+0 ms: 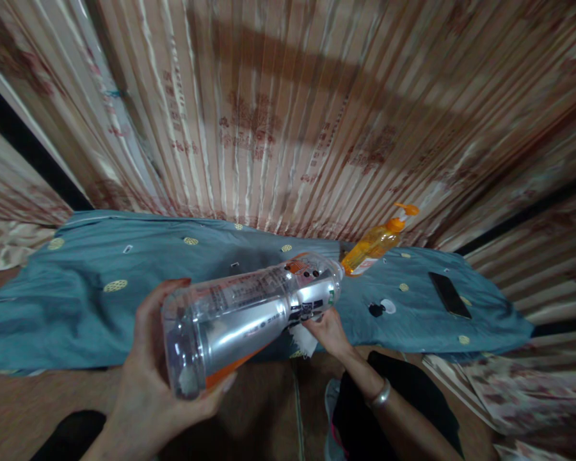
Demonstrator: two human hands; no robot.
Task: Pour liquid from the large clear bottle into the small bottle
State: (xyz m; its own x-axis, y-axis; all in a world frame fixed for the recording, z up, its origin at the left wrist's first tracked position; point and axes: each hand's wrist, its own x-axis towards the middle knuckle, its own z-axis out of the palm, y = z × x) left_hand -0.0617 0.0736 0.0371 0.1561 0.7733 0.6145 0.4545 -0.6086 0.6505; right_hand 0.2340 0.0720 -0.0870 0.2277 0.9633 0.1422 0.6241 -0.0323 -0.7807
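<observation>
A large clear plastic bottle [249, 314] with a silver and orange label lies tilted across the middle, its narrow end to the right. My left hand [158, 371] is wrapped round its broad base. Below the neck end, my right hand [329, 330] has closed fingers, with a white tissue or cloth [304, 340] hanging beside them; part of those fingers is hidden behind the bottle. Beyond the neck stands an orange pump bottle [372, 248] with yellow-orange liquid, on the teal cloth [148, 256].
A dark phone [450, 295] lies on the cloth at the right. Near it are a small black item [376, 310] and a white round piece [388, 306]. Patterned curtains [269, 128] hang behind. My legs and a shoe show below.
</observation>
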